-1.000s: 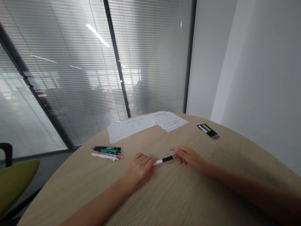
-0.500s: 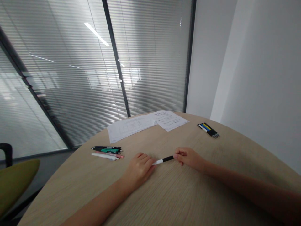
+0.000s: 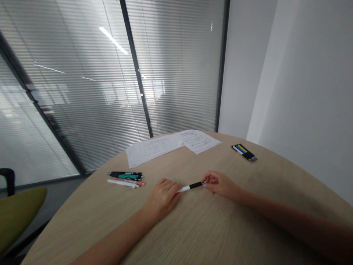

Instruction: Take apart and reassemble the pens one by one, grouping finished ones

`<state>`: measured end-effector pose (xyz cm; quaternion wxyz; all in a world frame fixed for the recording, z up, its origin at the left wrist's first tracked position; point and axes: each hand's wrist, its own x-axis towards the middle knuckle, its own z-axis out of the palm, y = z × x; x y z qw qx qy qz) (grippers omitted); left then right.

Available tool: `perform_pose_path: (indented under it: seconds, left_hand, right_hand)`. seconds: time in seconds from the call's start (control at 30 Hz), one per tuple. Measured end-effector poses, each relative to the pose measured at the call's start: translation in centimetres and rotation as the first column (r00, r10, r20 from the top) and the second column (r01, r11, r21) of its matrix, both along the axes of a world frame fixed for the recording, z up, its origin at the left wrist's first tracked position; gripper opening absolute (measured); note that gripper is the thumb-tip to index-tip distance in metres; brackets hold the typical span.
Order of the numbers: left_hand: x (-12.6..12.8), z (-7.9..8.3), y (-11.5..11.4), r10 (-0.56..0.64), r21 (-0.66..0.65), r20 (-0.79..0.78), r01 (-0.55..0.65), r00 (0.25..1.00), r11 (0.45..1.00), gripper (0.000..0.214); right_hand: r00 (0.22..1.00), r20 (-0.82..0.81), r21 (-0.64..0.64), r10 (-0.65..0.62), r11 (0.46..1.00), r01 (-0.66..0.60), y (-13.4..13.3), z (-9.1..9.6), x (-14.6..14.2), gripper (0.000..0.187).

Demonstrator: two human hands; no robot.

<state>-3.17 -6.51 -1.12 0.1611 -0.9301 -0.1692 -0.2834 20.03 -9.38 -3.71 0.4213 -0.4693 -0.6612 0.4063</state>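
A white pen (image 3: pixel 190 187) with a black grip and a silver tip lies between my two hands, low over the table. My left hand (image 3: pixel 163 195) is closed round its white end, which the fingers partly cover. At the other end my right hand (image 3: pixel 219 184) has its fingers curled, with thumb and forefinger pinching at the silver tip. Part of the tip shows in front of these fingers.
On the left lies a bunch of black, green, pink and white pens (image 3: pixel 125 177). Printed paper sheets (image 3: pixel 154 149) spread along the far edge of the round wooden table (image 3: pixel 193 232). More pens in a row (image 3: pixel 245 152) lie at right. A green chair (image 3: pixel 22 206) stands at left.
The right fingertips have shifted slightly up and loosened a little, so the pen's silver tip now shows. The pen and my left hand have moved slightly left.
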Motion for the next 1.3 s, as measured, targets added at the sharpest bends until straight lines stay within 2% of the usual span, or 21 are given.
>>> perform_pose_path:
  seconds: [0.17, 0.37, 0.43, 0.53, 0.6, 0.7, 0.87, 1.07, 1.17, 1.3]
  left_hand:
    - [0.02, -0.04, 0.00, -0.012, 0.001, -0.014, 0.012, 1.000, 1.000, 0.020]
    - [0.04, 0.02, -0.05, -0.040, 0.006, -0.024, 0.040, 0.999, 0.999, 0.020]
    - [0.01, 0.06, -0.07, -0.028, -0.010, -0.019, 0.028, 0.999, 1.000, 0.019]
    - [-0.05, 0.09, -0.07, -0.005, -0.039, -0.013, 0.005, 1.000, 0.999, 0.018]
    - [-0.05, 0.09, -0.07, -0.003, -0.045, -0.019, 0.003, 1.000, 0.999, 0.018]
    - [-0.02, 0.10, -0.09, -0.012, -0.026, -0.024, 0.012, 1.000, 1.000, 0.020]
    - [0.00, 0.09, -0.09, -0.044, 0.019, -0.009, 0.044, 0.999, 0.999, 0.018]
    - [0.00, -0.06, -0.13, -0.089, 0.039, -0.006, 0.089, 0.996, 0.995, 0.014]
    - [0.01, -0.02, -0.11, -0.082, 0.032, -0.005, 0.083, 0.997, 0.996, 0.015]
    - [0.01, 0.19, -0.13, -0.040, 0.010, 0.029, 0.040, 0.999, 0.999, 0.017]
  right_hand:
    - [0.998, 0.066, -0.018, -0.012, 1.000, 0.013, -0.31, 0.21, 0.12, 0.013]
    - [0.971, 0.235, 0.005, -0.044, 0.999, 0.044, -0.40, 0.14, 0.28, 0.028]
    - [0.976, 0.212, 0.005, -0.041, 0.999, 0.041, -0.34, 0.05, 0.22, 0.029]
    - [0.996, 0.086, 0.003, -0.009, 1.000, 0.009, -0.26, -0.02, 0.06, 0.021]
    - [1.000, 0.014, -0.008, 0.007, 1.000, -0.007, -0.22, -0.02, -0.03, 0.022]
    - [1.000, 0.011, -0.022, 0.017, 1.000, -0.016, -0.19, -0.06, -0.07, 0.018]
    - [0.991, 0.128, -0.006, -0.029, 1.000, 0.030, -0.29, -0.12, 0.08, 0.014]
    - [0.946, 0.317, 0.046, -0.067, 0.997, 0.055, -0.61, 0.31, 0.22, 0.032]
    - [0.955, 0.291, 0.039, -0.056, 0.998, 0.047, -0.45, 0.10, 0.23, 0.037]
    - [0.995, 0.099, 0.007, -0.016, 1.000, 0.015, 0.03, -0.39, 0.20, 0.030]
